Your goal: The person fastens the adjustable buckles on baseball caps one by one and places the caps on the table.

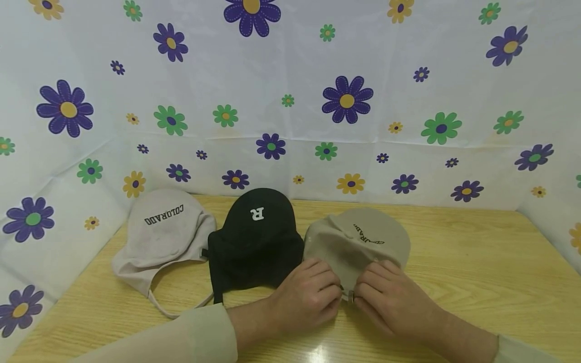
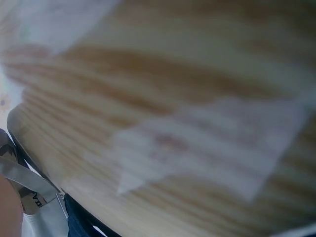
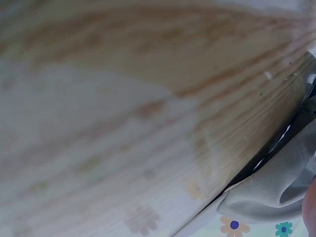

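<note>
Three baseball caps lie in a row on a wooden table [image 1: 472, 282]. The khaki cap [image 1: 358, 237] on the right has dark lettering on its front, partly folded out of sight. At its back strap, my left hand [image 1: 310, 292] and right hand [image 1: 390, 300] pinch the two sides near a small metal buckle [image 1: 350, 296]. The left wrist view shows the strap [image 2: 29, 177] with its buckle beside a fingertip. Grey-beige cap cloth [image 3: 276, 182] appears next to my right fingers in the right wrist view.
A black cap [image 1: 258, 252] with a white R lies in the middle, beside my left forearm. Left of it is a pale pinkish cap [image 1: 163, 232] reading COLORADO, its strap forming a loop. A white flowered sheet [image 1: 290, 65] covers the back and sides.
</note>
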The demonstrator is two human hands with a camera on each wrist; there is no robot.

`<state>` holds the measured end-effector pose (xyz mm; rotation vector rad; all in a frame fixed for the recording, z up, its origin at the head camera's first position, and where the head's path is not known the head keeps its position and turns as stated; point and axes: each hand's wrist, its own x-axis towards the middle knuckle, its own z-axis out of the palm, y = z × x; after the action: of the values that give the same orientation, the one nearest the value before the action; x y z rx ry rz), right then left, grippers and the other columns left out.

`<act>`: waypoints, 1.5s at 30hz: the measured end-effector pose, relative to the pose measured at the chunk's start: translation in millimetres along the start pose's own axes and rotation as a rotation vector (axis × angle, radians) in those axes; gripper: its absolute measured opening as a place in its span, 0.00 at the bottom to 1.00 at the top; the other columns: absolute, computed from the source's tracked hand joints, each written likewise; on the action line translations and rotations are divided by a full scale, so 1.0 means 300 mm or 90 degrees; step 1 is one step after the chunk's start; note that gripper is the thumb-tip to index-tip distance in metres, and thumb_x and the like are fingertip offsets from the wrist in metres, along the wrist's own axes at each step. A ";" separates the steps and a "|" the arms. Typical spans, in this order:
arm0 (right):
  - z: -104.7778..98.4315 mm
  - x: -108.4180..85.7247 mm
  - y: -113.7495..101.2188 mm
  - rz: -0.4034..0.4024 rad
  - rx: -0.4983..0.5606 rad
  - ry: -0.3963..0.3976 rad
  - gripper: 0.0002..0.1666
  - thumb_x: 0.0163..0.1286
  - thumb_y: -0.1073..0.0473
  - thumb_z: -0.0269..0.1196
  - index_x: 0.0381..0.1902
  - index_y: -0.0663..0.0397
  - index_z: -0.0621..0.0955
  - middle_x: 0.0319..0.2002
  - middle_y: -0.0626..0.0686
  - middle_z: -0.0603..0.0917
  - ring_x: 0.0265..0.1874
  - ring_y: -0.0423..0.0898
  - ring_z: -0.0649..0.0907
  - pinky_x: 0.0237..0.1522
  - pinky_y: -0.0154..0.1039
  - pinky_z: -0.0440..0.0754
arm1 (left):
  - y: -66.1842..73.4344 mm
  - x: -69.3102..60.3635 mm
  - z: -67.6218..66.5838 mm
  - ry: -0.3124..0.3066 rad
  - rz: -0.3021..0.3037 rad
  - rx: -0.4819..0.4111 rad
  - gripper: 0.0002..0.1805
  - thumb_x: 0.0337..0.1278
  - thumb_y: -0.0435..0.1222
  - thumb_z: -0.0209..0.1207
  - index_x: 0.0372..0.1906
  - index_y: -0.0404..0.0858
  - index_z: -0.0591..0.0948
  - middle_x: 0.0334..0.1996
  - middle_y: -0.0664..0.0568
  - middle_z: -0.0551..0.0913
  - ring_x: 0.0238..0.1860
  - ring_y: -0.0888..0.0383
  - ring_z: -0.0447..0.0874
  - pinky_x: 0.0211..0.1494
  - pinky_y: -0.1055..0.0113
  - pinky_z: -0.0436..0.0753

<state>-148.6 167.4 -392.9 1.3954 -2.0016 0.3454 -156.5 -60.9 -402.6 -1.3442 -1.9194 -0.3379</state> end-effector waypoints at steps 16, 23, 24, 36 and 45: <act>0.000 -0.002 -0.001 0.005 0.010 -0.007 0.17 0.78 0.53 0.46 0.33 0.47 0.78 0.34 0.42 0.77 0.37 0.41 0.75 0.46 0.36 0.67 | -0.002 0.001 -0.003 0.010 0.011 0.006 0.04 0.50 0.34 0.64 0.24 0.46 0.83 0.28 0.60 0.82 0.33 0.61 0.76 0.43 0.69 0.74; -0.001 0.000 -0.006 0.027 -0.006 -0.014 0.17 0.78 0.51 0.46 0.33 0.47 0.78 0.34 0.41 0.77 0.37 0.41 0.75 0.46 0.36 0.66 | -0.003 -0.001 -0.003 0.009 0.012 0.007 0.04 0.49 0.34 0.64 0.24 0.46 0.83 0.28 0.60 0.82 0.33 0.61 0.77 0.44 0.69 0.75; -0.002 0.000 -0.007 0.032 -0.011 -0.017 0.17 0.78 0.51 0.46 0.33 0.46 0.78 0.34 0.41 0.77 0.38 0.41 0.75 0.46 0.36 0.66 | -0.003 -0.001 -0.003 0.009 0.012 0.008 0.04 0.49 0.34 0.64 0.24 0.46 0.83 0.28 0.60 0.82 0.34 0.61 0.77 0.44 0.69 0.75; -0.003 -0.008 -0.009 0.041 -0.044 -0.056 0.19 0.77 0.51 0.43 0.33 0.49 0.78 0.32 0.43 0.78 0.35 0.42 0.76 0.45 0.38 0.68 | -0.001 -0.003 -0.001 0.002 0.022 0.005 0.04 0.51 0.35 0.63 0.25 0.46 0.82 0.30 0.60 0.82 0.34 0.61 0.77 0.44 0.69 0.74; -0.002 -0.009 -0.011 0.032 -0.048 -0.058 0.19 0.76 0.51 0.43 0.31 0.49 0.76 0.31 0.43 0.77 0.33 0.42 0.75 0.44 0.38 0.67 | 0.004 -0.003 0.006 -0.008 -0.003 0.010 0.04 0.52 0.38 0.64 0.26 0.47 0.82 0.30 0.60 0.81 0.35 0.62 0.76 0.46 0.68 0.75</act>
<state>-144.9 168.5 -394.8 1.3379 -2.1046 0.2296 -156.2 -59.8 -404.6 -1.3348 -1.9321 -0.3159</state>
